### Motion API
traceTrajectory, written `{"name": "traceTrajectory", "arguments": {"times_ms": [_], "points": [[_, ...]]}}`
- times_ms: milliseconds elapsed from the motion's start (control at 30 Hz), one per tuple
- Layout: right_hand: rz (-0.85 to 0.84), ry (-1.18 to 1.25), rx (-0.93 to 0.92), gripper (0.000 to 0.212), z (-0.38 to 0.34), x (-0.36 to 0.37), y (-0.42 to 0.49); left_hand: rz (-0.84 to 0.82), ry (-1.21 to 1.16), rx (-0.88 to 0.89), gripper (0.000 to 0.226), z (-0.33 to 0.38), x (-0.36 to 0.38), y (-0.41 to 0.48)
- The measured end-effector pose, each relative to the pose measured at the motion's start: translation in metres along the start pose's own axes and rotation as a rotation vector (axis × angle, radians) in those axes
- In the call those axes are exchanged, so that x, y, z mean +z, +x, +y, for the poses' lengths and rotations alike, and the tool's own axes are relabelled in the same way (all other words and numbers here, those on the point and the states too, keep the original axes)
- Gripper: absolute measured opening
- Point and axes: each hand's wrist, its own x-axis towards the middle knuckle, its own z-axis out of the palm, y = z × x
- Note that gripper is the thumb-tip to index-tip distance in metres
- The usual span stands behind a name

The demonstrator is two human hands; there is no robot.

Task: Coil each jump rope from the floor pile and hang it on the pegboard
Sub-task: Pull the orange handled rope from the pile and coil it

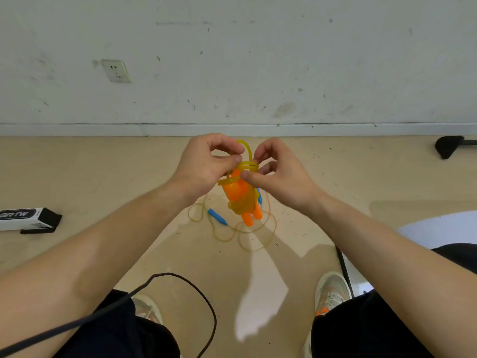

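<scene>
A: Both hands are up in front of the chest, and the orange jump rope [240, 192] hangs right between them, clear of the floor [129, 177].

B: The left hand [206, 161] has its fingers curled in, thumb and forefinger pinching the yellow cord near the top of the bundle.

A: And the right hand [278, 171] mirrors it: thumb pressed on the wraps, fingertips nipping the cord just beside the left thumb. A small loop [247, 151] arches over the gap between the two hands.

B: The two orange handles lie side by side, pointing down below the hands, with cord wound round them near the top and again lower down.

A: Under the hands, on the floor, lies the blue-handled jump rope [218, 217], its pale cord sprawling in loose curves. One blue handle shows plainly; a second peeks out behind the orange bundle.

B: Well out past the left hand, a black-and-white box [28, 218] rests on the floor. Nearer the person, under the left forearm, a black cable [201, 295] curves across.

A: Below the right forearm, a grey shoe [331, 293] with orange trim.
</scene>
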Motion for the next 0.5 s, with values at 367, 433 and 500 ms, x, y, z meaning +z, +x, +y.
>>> {"name": "traceTrajectory", "arguments": {"times_ms": [367,433,500], "points": [[-0.145,0.052,0.178,0.031,0.001,0.013,0.0,-0.019,0.014,-0.057,0.02,-0.01,0.007,-0.004],[-0.173,-0.031,0.213,0.028,0.003,0.012,0.001,-0.015,0.149,0.013,0.017,-0.012,0.008,-0.004],[-0.166,-0.078,0.251,0.025,0.006,0.012,0.003,0.013,0.264,0.094,0.019,-0.012,0.013,-0.006]]}}
